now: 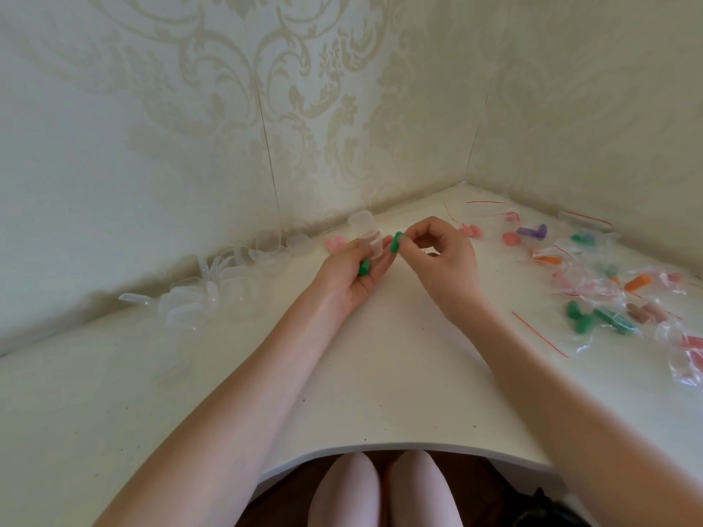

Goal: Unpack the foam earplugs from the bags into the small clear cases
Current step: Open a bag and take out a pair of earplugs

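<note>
My left hand [352, 273] holds a small clear case [372, 245] between thumb and fingers, and a green earplug [364, 268] lies in its palm. My right hand [437, 256] pinches a second green earplug [395, 243] right beside the case's open end. Both hands hover over the middle of the white table [380, 374].
Several empty clear cases [213, 287] line the wall at the left, one more [361, 219] behind my hands. Pink earplugs [334, 243] lie near it. Small bags with coloured earplugs [608, 294] and loose red strips cover the right side. The table's curved front edge is near my knees.
</note>
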Motion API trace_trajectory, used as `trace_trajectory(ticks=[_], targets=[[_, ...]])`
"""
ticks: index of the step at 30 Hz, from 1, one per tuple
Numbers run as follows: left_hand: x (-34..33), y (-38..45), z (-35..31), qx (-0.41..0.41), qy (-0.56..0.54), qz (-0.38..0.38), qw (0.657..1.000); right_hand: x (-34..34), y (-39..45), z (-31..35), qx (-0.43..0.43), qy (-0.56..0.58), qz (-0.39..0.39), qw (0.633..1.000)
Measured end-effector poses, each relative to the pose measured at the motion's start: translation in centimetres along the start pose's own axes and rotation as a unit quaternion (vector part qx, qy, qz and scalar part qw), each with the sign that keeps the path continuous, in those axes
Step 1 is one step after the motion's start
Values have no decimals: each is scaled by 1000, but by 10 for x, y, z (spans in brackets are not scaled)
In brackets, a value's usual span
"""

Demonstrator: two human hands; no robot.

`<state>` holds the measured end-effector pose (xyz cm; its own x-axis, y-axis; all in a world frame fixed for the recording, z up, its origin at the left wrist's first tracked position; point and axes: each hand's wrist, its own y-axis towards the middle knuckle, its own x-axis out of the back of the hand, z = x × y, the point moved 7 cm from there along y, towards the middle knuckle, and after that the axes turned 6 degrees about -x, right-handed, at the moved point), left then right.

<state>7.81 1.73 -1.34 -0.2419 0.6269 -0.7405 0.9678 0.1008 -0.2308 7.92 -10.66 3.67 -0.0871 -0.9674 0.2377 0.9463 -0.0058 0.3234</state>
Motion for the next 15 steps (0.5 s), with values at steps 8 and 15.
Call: trace_trajectory(ticks=[8, 15], targets=[[-5, -5, 8, 1, 104, 11, 995, -7, 3, -17, -57, -98, 39, 993], [-5, -9, 12, 39, 67, -9, 997, -8, 4, -20, -69, -122, 61, 988]])
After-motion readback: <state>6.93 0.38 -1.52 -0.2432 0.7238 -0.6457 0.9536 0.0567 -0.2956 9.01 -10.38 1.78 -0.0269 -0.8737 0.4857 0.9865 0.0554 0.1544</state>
